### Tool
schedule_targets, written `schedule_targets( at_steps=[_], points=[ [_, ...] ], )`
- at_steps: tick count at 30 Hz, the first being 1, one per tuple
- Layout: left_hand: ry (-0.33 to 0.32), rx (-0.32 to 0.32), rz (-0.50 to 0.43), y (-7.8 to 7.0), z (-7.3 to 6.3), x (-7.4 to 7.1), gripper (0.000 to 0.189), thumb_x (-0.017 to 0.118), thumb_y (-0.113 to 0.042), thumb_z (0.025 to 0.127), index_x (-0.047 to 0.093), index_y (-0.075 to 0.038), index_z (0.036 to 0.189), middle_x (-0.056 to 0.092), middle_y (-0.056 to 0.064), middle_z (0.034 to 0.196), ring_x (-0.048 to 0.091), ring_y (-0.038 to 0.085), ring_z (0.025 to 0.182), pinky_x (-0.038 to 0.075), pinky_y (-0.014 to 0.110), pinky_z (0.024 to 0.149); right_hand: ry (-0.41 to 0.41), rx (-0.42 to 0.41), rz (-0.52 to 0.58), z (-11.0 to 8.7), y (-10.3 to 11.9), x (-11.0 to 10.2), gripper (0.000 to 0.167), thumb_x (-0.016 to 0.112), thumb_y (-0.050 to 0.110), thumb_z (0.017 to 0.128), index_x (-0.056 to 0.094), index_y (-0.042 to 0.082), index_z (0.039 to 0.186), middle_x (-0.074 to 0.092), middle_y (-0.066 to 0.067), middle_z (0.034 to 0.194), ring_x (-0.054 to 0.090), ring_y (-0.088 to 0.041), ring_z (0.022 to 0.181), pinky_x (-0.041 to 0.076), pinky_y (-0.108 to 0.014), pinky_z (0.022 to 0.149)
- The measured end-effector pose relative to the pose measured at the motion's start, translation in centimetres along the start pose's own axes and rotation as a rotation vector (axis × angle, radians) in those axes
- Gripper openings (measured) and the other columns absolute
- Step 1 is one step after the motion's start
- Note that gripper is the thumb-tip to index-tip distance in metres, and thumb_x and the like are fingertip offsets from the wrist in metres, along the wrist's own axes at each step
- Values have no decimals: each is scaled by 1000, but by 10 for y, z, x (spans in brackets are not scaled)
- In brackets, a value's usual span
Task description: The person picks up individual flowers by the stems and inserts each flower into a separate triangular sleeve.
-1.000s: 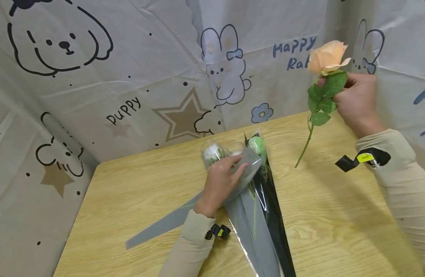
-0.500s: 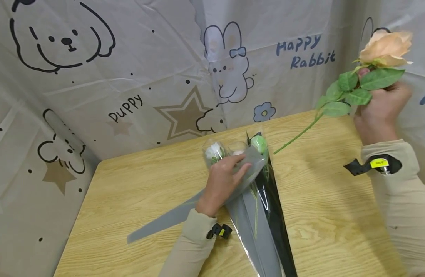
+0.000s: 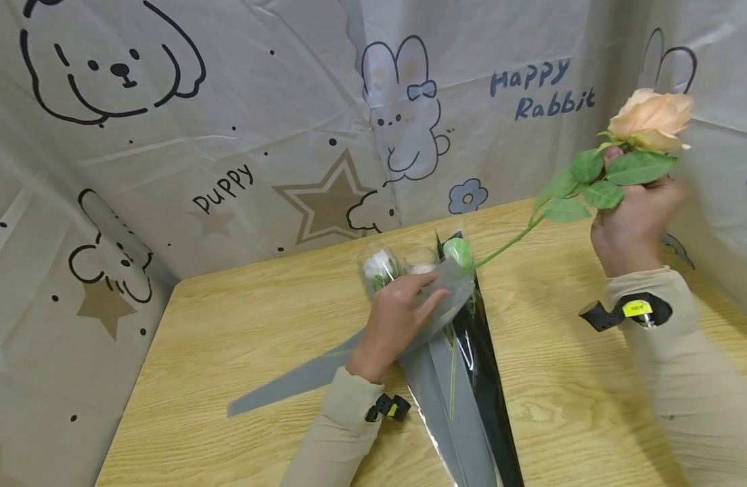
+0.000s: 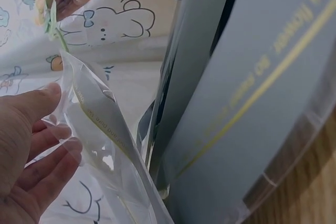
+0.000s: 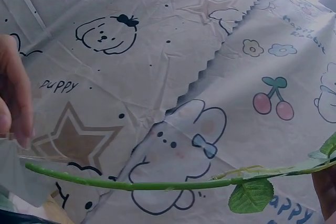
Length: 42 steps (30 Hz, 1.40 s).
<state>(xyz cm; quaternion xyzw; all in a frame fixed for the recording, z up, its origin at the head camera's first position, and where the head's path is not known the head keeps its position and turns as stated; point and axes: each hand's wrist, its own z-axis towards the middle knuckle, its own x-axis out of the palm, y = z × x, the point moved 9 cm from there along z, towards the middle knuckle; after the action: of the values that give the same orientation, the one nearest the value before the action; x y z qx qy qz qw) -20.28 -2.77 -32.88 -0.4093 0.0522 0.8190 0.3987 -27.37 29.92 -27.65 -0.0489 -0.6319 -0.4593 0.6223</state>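
My right hand (image 3: 632, 220) grips a peach rose (image 3: 650, 120) by its stem, just under the bloom. The green stem (image 5: 131, 186) slants down to the left, its cut end right at the mouth of a grey flower sleeve (image 3: 449, 297). With thumb and fingers, my left hand (image 3: 398, 318) holds this sleeve near its opening; its clear film (image 4: 100, 124) shows close up in the left wrist view. The sleeve's narrow tail reaches to the lower left over the table.
Under the held sleeve lie wrapped flowers on the wooden table (image 3: 245, 325): a white flower (image 3: 379, 266), a green flower (image 3: 457, 252), grey sleeves (image 3: 459, 412) and a black sleeve (image 3: 486, 379). A printed curtain (image 3: 276, 101) stands behind the table.
The rose first swung right and up, its stem tilting, then came back left and down until the stem's end reached the sleeve's mouth. My left hand has kept its hold on the sleeve.
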Motion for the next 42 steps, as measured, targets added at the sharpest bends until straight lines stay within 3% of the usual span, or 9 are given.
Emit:
schedule_targets(
  at_steps=[5,13,19,25,33,42],
  points=[
    [-12,10,-3,-2,1,0,33,78,-28,92,75,-6,116,81,9,111,79,20,100,64,28,90,63,7,-72,-20,-24,0,46,80,-10,82,68,-5,126,68,-16,125,67,-24,111,63,-28,91],
    [-39,13,-7,-2,0,-3,33,78,-27,91,75,-5,116,81,9,110,79,21,97,64,28,89,150,65,-195,-57,-55,5,28,82,-4,83,73,-8,110,73,-13,104,72,-19,94,65,-25,81],
    [-61,17,-4,-3,1,-5,31,79,-26,91,76,-6,114,81,9,108,79,20,96,64,28,88,203,131,-243,-77,-68,10,22,81,-3,85,74,-9,105,74,-12,98,74,-17,90,65,-24,79],
    [-68,8,4,-1,2,-5,32,79,-27,91,76,-7,115,81,9,110,79,20,98,64,28,90,231,146,-241,-86,-72,9,23,79,-3,87,73,-10,108,73,-9,97,74,-14,86,65,-23,75],
    [-83,20,-1,-2,3,-7,32,79,-27,91,76,-6,115,81,10,110,79,21,98,64,28,90,246,156,-257,-93,-78,7,9,76,-6,88,77,-1,95,73,-5,88,72,-12,79,65,-22,71],
    [-108,29,-34,-5,4,-14,29,78,-24,92,76,-5,114,81,10,107,79,18,89,64,26,84,265,207,-283,-101,-93,7,15,70,-9,91,77,5,90,74,-2,85,72,-9,76,65,-23,70]
  ],
)
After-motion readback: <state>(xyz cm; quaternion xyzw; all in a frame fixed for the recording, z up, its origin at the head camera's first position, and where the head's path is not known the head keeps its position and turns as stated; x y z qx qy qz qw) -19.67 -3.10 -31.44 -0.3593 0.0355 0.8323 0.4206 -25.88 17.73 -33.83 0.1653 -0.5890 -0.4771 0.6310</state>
